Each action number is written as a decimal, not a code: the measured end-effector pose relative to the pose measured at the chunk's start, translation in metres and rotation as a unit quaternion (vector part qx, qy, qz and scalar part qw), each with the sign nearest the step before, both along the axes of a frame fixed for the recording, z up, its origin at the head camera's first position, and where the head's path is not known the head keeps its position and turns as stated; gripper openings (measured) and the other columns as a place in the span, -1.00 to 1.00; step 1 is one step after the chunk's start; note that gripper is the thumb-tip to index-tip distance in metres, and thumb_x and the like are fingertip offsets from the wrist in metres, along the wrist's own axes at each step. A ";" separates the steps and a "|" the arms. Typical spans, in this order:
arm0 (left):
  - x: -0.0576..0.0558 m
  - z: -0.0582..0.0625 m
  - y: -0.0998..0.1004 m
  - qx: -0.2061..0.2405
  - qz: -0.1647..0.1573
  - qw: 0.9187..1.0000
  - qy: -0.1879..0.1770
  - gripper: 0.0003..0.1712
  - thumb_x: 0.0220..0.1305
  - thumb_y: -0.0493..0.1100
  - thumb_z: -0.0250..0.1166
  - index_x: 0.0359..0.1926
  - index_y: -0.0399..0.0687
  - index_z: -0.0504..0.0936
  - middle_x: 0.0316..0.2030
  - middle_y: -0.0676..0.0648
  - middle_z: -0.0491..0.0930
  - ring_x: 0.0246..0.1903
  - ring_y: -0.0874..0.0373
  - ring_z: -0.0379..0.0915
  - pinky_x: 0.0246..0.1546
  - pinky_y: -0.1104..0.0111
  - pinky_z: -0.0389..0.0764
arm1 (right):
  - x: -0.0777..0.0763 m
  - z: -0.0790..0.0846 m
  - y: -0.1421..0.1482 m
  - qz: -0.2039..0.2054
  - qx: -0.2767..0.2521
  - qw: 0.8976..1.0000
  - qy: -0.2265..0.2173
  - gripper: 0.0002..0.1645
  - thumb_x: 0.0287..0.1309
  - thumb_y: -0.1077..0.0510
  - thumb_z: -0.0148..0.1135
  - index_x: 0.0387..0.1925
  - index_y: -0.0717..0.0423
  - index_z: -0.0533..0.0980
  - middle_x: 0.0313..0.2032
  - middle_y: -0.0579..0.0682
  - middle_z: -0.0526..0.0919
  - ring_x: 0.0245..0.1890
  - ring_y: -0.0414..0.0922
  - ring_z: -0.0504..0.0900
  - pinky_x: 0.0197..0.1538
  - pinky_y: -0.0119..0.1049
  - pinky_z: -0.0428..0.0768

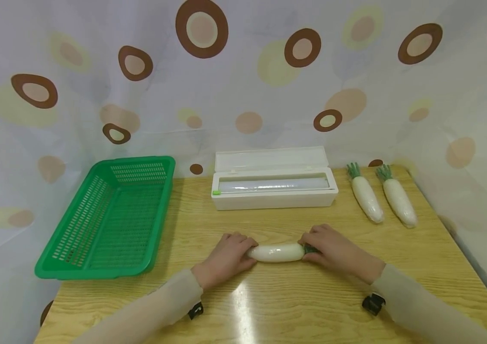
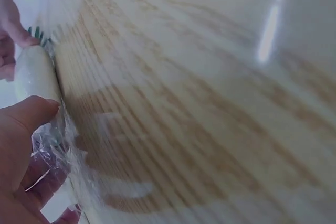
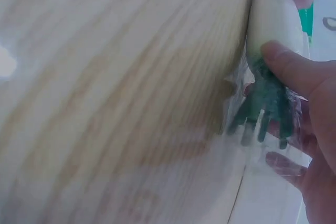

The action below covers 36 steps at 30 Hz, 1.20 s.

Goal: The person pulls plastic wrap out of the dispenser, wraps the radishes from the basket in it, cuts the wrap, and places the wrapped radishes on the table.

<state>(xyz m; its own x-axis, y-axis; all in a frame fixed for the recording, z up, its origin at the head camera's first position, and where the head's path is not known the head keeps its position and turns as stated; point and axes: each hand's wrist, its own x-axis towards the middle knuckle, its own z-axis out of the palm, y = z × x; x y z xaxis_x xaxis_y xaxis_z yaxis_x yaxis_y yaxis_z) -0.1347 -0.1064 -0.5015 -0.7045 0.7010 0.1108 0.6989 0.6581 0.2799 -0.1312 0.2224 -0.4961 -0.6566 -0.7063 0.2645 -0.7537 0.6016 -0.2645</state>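
Observation:
A white radish (image 1: 276, 252) with cut green stalks lies crosswise between both hands, low over the wooden table. Clear plastic film (image 2: 79, 166) covers it, with loose crumpled film past its plain end in the left wrist view. My left hand (image 1: 231, 255) grips that plain end, thumb (image 2: 39, 111) on the radish's side. My right hand (image 1: 331, 251) holds the leafy end, its thumb (image 3: 289, 64) pressing where the white root meets the green stalks (image 3: 265, 108). Film also surrounds the stalks. In the head view, fingers partly hide both ends.
Behind the hands stands a white cling film dispenser (image 1: 275, 201), lid (image 1: 271, 160) raised, a film roll (image 1: 273, 185) inside. A green slotted basket (image 1: 160, 224) sits at the left. Two more white radishes, one nearer (image 1: 367, 198) and one farther right (image 1: 399, 201), lie on the table (image 1: 312, 310).

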 end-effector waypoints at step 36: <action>-0.026 -0.001 0.001 0.073 0.045 0.995 -0.048 -0.57 0.39 -0.05 0.42 0.21 -0.09 0.72 0.01 -0.08 0.73 -0.02 0.00 0.55 0.04 0.02 0.50 | -0.018 0.001 -0.008 -0.059 0.022 0.998 0.001 -0.49 0.28 -0.03 0.46 0.15 0.16 0.65 -0.09 0.00 0.74 -0.05 0.02 0.64 0.12 0.11 0.55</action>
